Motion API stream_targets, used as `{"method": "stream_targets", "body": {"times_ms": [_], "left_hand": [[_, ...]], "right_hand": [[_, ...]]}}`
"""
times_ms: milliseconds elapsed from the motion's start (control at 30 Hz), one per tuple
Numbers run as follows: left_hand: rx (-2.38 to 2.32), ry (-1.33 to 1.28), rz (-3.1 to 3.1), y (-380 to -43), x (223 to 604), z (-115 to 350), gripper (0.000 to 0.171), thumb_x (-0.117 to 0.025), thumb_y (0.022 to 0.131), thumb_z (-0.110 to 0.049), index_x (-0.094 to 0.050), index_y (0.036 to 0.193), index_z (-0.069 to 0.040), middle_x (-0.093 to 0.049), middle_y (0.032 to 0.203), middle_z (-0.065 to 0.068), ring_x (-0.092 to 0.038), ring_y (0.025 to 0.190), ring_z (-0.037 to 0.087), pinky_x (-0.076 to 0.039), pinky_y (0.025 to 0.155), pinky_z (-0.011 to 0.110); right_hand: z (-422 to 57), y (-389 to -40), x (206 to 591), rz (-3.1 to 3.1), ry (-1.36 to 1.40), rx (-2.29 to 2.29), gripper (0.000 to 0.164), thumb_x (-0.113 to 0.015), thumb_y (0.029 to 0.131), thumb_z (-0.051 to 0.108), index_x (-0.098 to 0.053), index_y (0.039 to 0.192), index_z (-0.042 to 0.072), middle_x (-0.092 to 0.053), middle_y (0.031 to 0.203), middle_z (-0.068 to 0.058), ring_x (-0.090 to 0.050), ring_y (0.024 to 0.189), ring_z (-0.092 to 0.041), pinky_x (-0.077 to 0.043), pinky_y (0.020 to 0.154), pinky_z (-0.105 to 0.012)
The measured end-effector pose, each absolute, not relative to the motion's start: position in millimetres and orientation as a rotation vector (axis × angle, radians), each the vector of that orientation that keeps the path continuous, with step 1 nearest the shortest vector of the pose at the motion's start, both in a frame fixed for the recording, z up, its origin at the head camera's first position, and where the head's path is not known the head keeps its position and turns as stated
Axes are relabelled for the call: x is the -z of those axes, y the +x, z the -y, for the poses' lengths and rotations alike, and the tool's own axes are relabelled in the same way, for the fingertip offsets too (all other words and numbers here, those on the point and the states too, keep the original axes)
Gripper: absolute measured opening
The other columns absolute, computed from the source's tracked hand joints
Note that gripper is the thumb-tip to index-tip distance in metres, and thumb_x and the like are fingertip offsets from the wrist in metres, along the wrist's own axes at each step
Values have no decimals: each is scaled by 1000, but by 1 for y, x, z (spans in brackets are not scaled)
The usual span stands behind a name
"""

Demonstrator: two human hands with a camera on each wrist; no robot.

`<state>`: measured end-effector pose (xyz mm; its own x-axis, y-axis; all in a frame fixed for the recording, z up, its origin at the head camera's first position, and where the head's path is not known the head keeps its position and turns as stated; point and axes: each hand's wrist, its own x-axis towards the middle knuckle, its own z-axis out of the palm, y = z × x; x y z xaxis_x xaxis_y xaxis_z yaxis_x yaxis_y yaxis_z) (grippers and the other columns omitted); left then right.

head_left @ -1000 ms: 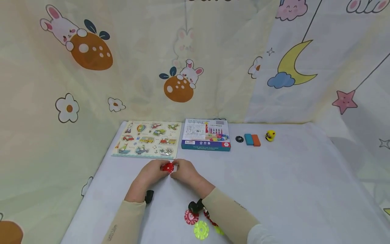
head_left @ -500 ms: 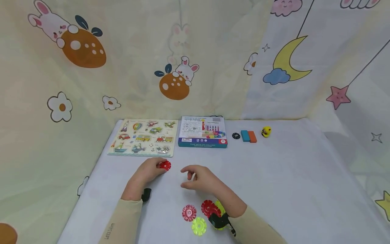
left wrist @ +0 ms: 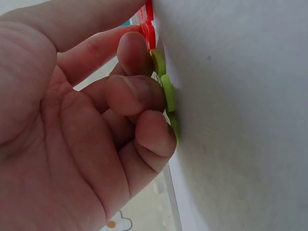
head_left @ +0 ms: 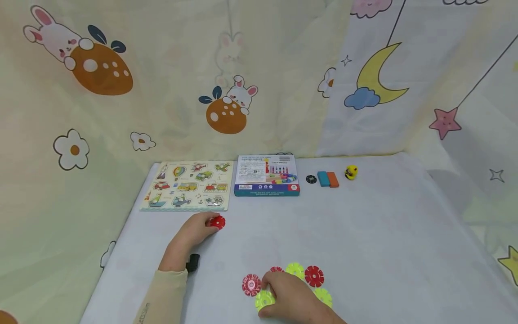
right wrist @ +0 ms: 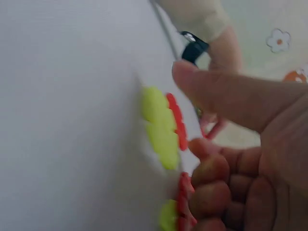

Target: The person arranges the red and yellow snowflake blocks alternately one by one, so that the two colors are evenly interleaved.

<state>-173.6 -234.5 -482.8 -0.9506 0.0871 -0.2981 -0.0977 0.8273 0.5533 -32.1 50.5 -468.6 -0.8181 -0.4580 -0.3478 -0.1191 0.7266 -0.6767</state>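
My left hand (head_left: 196,229) pinches a red notched plastic disc (head_left: 218,222) at the table, just in front of the puzzle board. In the left wrist view, the edge of a yellow-green notched disc (left wrist: 167,92) shows under the curled fingers, beside the red one. Near the front of the table my right hand (head_left: 293,294) is over a yellow-green disc (head_left: 265,300), thumb and index finger spread on either side of it. The right wrist view shows that yellow-green disc (right wrist: 159,127) lying flat, with a gap between it and the thumb.
More notched discs lie around my right hand: a pinkish-red disc (head_left: 251,285), a yellow-green disc (head_left: 295,270) and a red disc (head_left: 314,276). A puzzle board (head_left: 188,184), a boxed toy (head_left: 267,176), a black chip (head_left: 311,179), a blue block (head_left: 323,178), an orange block (head_left: 332,179) and a yellow duck (head_left: 351,172) line the back.
My right hand has left the red disc and moved nearer and to the right, over the loose discs. The left hand keeps holding the red disc in place.
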Motion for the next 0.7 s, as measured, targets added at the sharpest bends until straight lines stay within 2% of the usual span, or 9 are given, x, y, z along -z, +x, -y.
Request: {"method": "stream_targets", "body": {"times_ms": [167, 267, 400, 533, 600, 700], "left_hand": [[-828, 4, -2710, -173, 484, 235, 50, -72, 84, -28, -57, 131, -22, -56, 105, 3, -47, 95, 22, -43, 78, 38], [-834, 10, -2713, -174, 485, 235, 50, -72, 84, -27, -57, 131, -21, -55, 97, 3, -47, 91, 22, -42, 73, 36], [-849, 16, -2710, -174, 484, 235, 49, -72, 84, -24, -57, 130, -19, -51, 86, 4, -47, 85, 21, -38, 67, 35], [-857, 10, -2710, -172, 485, 234, 49, -72, 84, -23, -58, 130, -19, -51, 87, 3, -47, 87, 21, -39, 69, 35], [-867, 7, -2710, -172, 485, 234, 49, -72, 84, -24, -58, 130, -20, -52, 88, 2, -47, 89, 21, -40, 70, 35], [-869, 4, -2714, -172, 488, 235, 48, -73, 84, -24, -59, 129, -21, -53, 88, 2, -47, 87, 20, -40, 69, 34]], "right_hand": [[-42, -28, 476, -2514, -331, 727, 47, -86, 60, 43, -59, 91, 19, -52, 77, 14, -47, 70, -8, -46, 65, -30], [-36, -30, 472, -2480, -234, 718, 47, -88, 58, 39, -59, 89, 18, -52, 74, 10, -48, 68, -13, -46, 62, -31], [-33, -32, 465, -2469, -226, 749, 41, -87, 60, 37, -55, 78, 19, -50, 67, 5, -48, 65, -14, -43, 56, -29], [-40, -35, 460, -2420, -315, 911, 34, -85, 65, 35, -55, 68, 20, -50, 60, 4, -48, 60, -12, -40, 51, -26], [-44, -41, 455, -2373, -357, 998, 29, -85, 66, 32, -58, 70, 21, -52, 60, 4, -49, 59, -12, -41, 50, -25], [-50, -54, 439, -2276, -386, 1094, 18, -81, 72, 28, -67, 84, 24, -57, 65, 3, -53, 56, -15, -43, 50, -24]]}}
